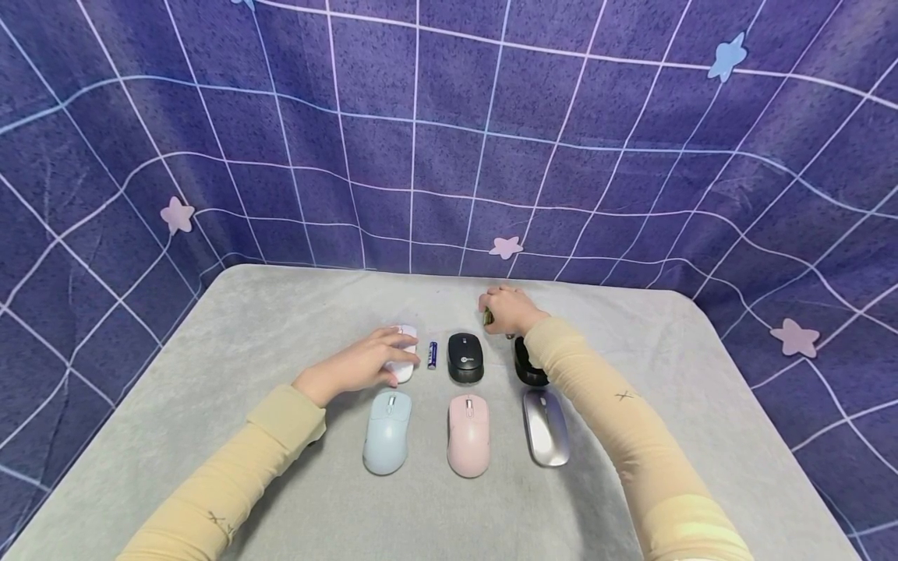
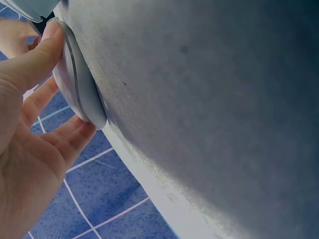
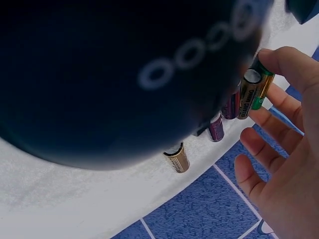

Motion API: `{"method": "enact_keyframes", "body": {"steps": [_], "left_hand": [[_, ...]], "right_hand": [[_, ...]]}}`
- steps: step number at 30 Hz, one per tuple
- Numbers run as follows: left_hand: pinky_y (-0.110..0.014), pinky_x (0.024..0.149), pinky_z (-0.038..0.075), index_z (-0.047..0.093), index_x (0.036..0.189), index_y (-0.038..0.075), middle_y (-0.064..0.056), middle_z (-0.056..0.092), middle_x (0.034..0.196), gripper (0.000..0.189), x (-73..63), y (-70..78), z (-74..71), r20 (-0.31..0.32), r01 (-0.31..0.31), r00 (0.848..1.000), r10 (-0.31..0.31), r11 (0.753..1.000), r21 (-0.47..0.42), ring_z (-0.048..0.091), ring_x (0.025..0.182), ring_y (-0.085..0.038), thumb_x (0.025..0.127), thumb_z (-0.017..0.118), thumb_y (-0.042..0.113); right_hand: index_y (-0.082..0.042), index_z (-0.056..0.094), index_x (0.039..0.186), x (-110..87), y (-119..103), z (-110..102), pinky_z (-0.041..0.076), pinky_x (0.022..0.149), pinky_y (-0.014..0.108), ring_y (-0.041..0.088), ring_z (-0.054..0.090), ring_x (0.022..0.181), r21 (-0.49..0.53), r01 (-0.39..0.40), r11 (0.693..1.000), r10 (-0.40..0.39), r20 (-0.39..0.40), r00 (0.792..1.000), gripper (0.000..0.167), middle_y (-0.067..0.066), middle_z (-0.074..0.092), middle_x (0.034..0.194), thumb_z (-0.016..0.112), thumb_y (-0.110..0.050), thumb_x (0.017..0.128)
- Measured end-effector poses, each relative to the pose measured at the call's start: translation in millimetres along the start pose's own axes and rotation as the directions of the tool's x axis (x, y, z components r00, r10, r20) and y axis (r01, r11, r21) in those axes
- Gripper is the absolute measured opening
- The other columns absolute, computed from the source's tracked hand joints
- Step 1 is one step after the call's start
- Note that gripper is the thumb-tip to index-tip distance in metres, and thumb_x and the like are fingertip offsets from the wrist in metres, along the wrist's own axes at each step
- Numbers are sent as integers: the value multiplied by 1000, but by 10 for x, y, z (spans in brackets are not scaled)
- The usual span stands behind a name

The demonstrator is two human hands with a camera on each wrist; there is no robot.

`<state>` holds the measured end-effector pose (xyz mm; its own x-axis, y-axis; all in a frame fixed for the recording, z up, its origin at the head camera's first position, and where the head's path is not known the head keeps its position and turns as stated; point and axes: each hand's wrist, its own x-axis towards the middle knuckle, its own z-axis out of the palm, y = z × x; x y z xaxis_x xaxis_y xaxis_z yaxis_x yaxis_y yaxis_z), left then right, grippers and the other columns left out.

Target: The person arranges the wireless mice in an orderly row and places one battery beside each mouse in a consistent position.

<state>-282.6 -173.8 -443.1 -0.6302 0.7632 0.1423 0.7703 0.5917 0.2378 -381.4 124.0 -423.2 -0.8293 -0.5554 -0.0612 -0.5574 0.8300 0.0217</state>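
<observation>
A crowded pinch risks a knock.
Your right hand (image 1: 514, 310) pinches the green-ended battery (image 3: 263, 92), close beside a black-and-gold battery (image 3: 246, 99) that a careless pull could dislodge; your left hand (image 1: 356, 363) grips the white mouse (image 1: 403, 370) on the table (image 1: 449, 514).

1. White mouse (image 2: 82, 84): smooth plastic, softly glossy.
2. Pale blue mouse (image 1: 386, 440) and pink mouse (image 1: 468, 444): smooth plastic, satiny.
3. Black mouse (image 1: 466, 354): smooth dark plastic.
4. Silver mouse (image 1: 549, 432): glossy, metallic-looking.
5. Green-and-gold battery (image 3: 263, 92): smooth, shiny, metallic-looking casing.
6. Table (image 1: 323, 499): matt, slightly fuzzy grey cloth.
7. Curtain (image 1: 449, 156): matt cloth.
8. Sleeves (image 1: 242, 475): soft-looking matt cloth.
</observation>
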Motion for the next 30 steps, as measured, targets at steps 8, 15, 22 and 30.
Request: {"method": "enact_keyframes", "body": {"steps": [8,15,22,30], "left_hand": [[-58,110,27,67,117,13,-16,52,136,46,-7,14,-9,-5,-7,1000,7,1000,15,36,130,-45,73,77,21],[-58,110,27,66,117,14,-16,51,136,46,-3,14,-7,1,-5,1000,5,1000,12,36,130,-45,73,77,21],[-58,110,27,67,117,13,-17,52,136,46,-3,16,-15,-5,-9,1000,9,1000,16,37,130,-45,72,77,20],[-57,111,27,66,118,14,-15,51,137,46,4,8,-2,4,-1,1000,0,1000,12,35,132,-44,73,76,22]], "right_hand": [[-13,64,105,-10,-2,-28,48,84,50,30,52,107,-8,16,1000,-17,-38,999,35,7,62,113,73,-26,73],[-14,65,104,-22,13,-59,50,85,48,30,53,106,-9,21,1000,-21,-56,998,35,7,62,114,71,-26,72],[-13,65,102,-77,-5,-144,50,86,48,31,53,109,-3,36,999,-36,-71,997,34,7,62,113,72,-28,73],[-11,65,101,-132,-7,-223,44,99,50,34,55,112,18,78,997,-76,-113,991,33,9,63,111,72,-28,73]]}}
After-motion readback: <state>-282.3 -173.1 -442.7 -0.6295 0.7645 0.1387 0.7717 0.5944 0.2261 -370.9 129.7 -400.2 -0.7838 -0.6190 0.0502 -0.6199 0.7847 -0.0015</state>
